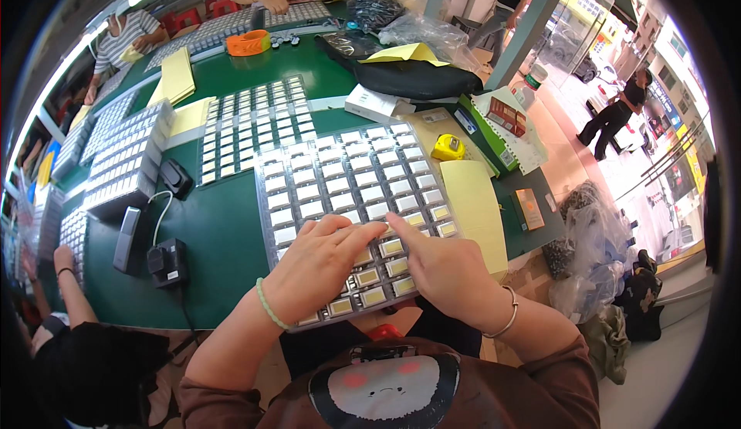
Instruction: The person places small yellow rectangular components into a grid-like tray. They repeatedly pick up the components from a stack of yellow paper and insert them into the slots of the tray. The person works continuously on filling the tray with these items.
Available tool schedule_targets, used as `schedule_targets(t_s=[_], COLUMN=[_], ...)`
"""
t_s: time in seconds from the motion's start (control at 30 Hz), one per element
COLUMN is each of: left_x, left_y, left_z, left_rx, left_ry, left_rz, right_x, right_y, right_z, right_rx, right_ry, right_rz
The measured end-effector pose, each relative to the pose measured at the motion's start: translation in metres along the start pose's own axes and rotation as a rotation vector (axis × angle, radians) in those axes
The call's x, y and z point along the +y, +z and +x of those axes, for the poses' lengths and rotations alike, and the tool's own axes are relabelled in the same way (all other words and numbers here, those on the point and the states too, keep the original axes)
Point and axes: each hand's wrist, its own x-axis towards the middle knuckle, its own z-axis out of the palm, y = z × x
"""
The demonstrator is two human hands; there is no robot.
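A clear plastic tray (315, 172) lies before me at the table's front edge, filled with rows of small rectangular parts. The far rows show white tops; several nearer ones show yellowish faces with silver rims. My left hand (328, 259) rests over the tray's near half, its fingers bent and drawn together, the tips on the parts. From the other side my right hand (451, 274) leans in, index finger stretched to the same spot and the other fingers curled. The fingertips almost meet over one part. Whatever may lie between the fingers is hidden.
Behind is another filled tray (255, 124); left of it rises a tray stack (127, 159). A black adapter (166, 263), yellow paper (475, 205), a yellow tape measure (448, 147) and a small box (529, 209) surround the work. Other people sit along the green table (224, 259).
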Motion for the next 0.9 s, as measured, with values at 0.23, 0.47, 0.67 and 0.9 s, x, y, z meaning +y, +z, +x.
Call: schedule_targets(t_s=[0.23,0.47,0.67,0.9], left_x=[-0.001,0.022,0.084,0.099], left_y=[-0.002,-0.021,0.056,0.173], left_z=[0.003,0.0,-0.01,0.036], left_rx=[0.019,0.141,-0.461,-0.221], left_ry=[0.024,0.064,0.317,0.38], left_rz=[0.001,-0.326,-0.789,-0.172], right_x=[0.007,0.052,0.14,0.162], right_y=[0.001,-0.032,0.014,0.056], right_z=[0.004,-0.03,-0.124,-0.16], right_rx=[-0.018,0.375,0.387,0.469], right_ry=[-0.041,0.289,0.204,0.076], right_rz=[-0.075,0.333,0.08,-0.064])
